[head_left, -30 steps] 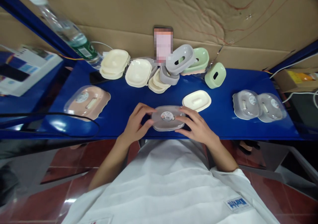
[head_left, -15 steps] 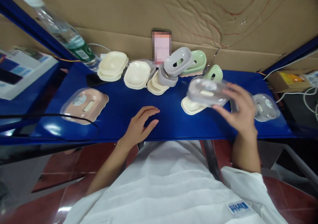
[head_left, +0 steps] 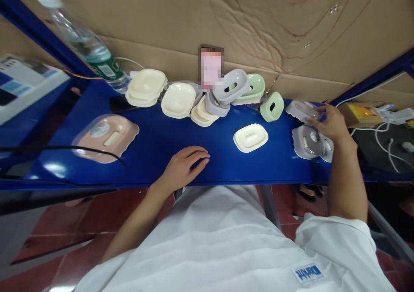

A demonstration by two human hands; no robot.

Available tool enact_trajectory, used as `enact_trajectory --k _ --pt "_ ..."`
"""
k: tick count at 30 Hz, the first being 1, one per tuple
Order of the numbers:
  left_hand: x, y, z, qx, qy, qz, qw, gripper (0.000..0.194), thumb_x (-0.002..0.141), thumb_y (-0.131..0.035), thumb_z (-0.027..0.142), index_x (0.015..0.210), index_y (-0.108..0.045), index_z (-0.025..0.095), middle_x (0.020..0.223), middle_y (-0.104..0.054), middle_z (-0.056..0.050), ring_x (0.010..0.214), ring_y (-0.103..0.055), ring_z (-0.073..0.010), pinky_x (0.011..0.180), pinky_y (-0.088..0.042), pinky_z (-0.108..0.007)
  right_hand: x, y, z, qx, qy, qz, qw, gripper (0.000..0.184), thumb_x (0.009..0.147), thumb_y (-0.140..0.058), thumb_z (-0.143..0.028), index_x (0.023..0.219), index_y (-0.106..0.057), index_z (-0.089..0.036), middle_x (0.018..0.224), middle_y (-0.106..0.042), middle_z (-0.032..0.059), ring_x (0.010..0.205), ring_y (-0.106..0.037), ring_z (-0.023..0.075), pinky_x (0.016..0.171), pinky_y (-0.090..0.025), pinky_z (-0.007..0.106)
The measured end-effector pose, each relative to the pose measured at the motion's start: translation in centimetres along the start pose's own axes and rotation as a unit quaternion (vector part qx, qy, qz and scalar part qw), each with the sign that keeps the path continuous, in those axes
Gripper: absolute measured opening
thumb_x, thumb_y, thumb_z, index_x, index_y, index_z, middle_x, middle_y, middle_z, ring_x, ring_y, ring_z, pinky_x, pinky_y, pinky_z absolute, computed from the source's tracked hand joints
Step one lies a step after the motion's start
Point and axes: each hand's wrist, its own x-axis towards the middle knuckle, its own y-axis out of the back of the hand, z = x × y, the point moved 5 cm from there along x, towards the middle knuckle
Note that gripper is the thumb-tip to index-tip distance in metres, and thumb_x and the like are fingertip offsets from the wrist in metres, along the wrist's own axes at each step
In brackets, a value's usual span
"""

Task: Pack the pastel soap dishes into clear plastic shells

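Observation:
My right hand (head_left: 334,121) grips the edge of a grey soap dish in clear plastic packaging (head_left: 302,110), at the table's far right. Just in front of it lies another packaged grey soap dish (head_left: 307,142), with part of one more beside it under my wrist. My left hand (head_left: 184,169) rests near the table's front edge, fingers loosely stretched and holding nothing. Between the hands sits a cream oval piece (head_left: 250,137). A green oval dish with a slot (head_left: 272,106) stands tilted behind it.
Stacked cream dishes (head_left: 147,85), grey slotted dishes (head_left: 231,86) and a green dish (head_left: 257,87) line the back of the blue table (head_left: 155,141). A packaged pink soap dish (head_left: 106,139) lies left. A phone (head_left: 211,67), a water bottle (head_left: 87,46) and a black cable (head_left: 64,148) are also there.
My right hand has carried the packaged grey soap dish right and back, above the other packaged ones. The cream oval piece is now uncovered. My left hand has barely moved.

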Motion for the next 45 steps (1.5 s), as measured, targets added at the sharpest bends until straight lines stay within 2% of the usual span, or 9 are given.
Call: enact_trajectory --k 5,9,16,22,25,31,36,42,45 --pt "0.0 -0.2 -0.2 0.002 0.006 -0.007 1.000 0.020 0.110 -0.059 0.032 0.114 -0.077 0.023 0.115 -0.080 -0.008 0.104 -0.077 -0.0210 0.097 -0.062 -0.038 -1.8 1.7 -3.4 -0.057 0.055 0.028 0.996 0.047 0.098 -0.076 -0.035 0.138 -0.071 -0.010 0.136 -0.070 0.0301 0.120 -0.066 0.0321 0.092 -0.043 0.042" --pt "-0.1 -0.3 -0.2 0.000 0.006 -0.009 1.000 0.020 0.110 -0.059 0.031 0.115 -0.077 0.023 0.115 -0.079 -0.008 0.105 -0.077 -0.0212 0.098 -0.062 -0.038 -7.7 2.5 -12.6 -0.047 0.181 0.039 0.982 0.045 0.111 -0.056 -0.041 0.137 -0.071 -0.008 0.131 -0.074 0.0280 0.123 -0.067 0.0375 0.100 -0.044 0.047" --pt "-0.1 -1.1 0.4 0.058 -0.024 -0.088 0.994 0.039 0.106 -0.067 0.038 0.143 -0.068 0.028 0.158 -0.057 -0.016 0.143 -0.059 -0.0332 0.116 -0.053 -0.054 -16.8 2.5 -26.6 0.131 0.474 -0.096 0.865 0.052 0.113 -0.049 -0.050 0.152 -0.060 -0.018 0.145 -0.072 0.0147 0.132 -0.068 0.0304 0.107 -0.049 0.044" --pt "-0.2 -1.7 -0.2 0.100 -0.023 -0.096 0.990 0.034 0.109 -0.062 0.033 0.141 -0.068 0.026 0.146 -0.066 -0.015 0.134 -0.065 -0.0315 0.113 -0.053 -0.054 -8.1 2.3 -21.8 0.000 0.208 0.053 0.977 0.055 0.111 -0.046 -0.049 0.143 -0.064 -0.008 0.132 -0.073 0.0280 0.120 -0.067 0.0428 0.099 -0.048 0.055" --pt "-0.3 -1.6 -0.5 0.092 -0.027 -0.074 0.993 0.027 0.109 -0.060 0.027 0.133 -0.071 0.023 0.134 -0.073 -0.012 0.125 -0.070 -0.0284 0.109 -0.055 -0.051 -6.7 0.7 -19.2 -0.053 0.147 0.021 0.987 0.043 0.106 -0.051 -0.038 0.132 -0.071 -0.009 0.116 -0.078 0.0258 0.104 -0.072 0.0398 0.087 -0.050 0.049" --pt "-0.3 -1.3 -0.5 0.096 -0.028 -0.059 0.993 0.021 0.108 -0.063 0.026 0.126 -0.073 0.024 0.145 -0.066 -0.014 0.132 -0.065 -0.0299 0.113 -0.054 -0.053 -10.0 0.8 -20.4 0.038 0.232 -0.080 0.969 0.025 0.103 -0.055 -0.030 0.114 -0.077 -0.025 0.107 -0.083 0.0074 0.092 -0.076 0.0280 0.072 -0.045 0.036" --pt "-0.4 -1.2 0.0 0.059 -0.045 -0.067 0.995 0.014 0.105 -0.068 0.026 0.117 -0.073 0.024 0.148 -0.063 -0.014 0.138 -0.062 -0.0299 0.116 -0.053 -0.053 -11.9 0.5 -23.7 -0.003 0.280 -0.058 0.958 0.033 0.109 -0.055 -0.043 0.104 -0.075 -0.017 0.100 -0.081 0.0148 0.093 -0.074 0.0314 0.080 -0.046 0.039" --pt "-0.5 -1.2 0.2 0.038 -0.040 -0.094 0.994 0.012 0.100 -0.072 0.024 0.112 -0.072 0.025 0.149 -0.064 -0.013 0.138 -0.063 -0.0307 0.117 -0.053 -0.054 -14.0 0.2 -26.1 0.128 0.478 -0.065 0.867 0.030 0.111 -0.043 -0.017 0.115 -0.072 -0.021 0.131 -0.078 0.0089 0.125 -0.068 0.0257 0.111 -0.038 0.044" --pt "-0.4 -1.0 0.4 0.038 -0.026 -0.087 0.995 0.022 0.099 -0.071 0.020 0.120 -0.067 0.024 0.152 -0.062 -0.015 0.140 -0.062 -0.0312 0.116 -0.054 -0.054 -14.8 0.2 -26.9 0.103 0.463 -0.029 0.880 0.031 0.113 -0.048 -0.033 0.121 -0.074 -0.018 0.118 -0.080 0.0128 0.113 -0.069 0.0302 0.107 -0.040 0.048"
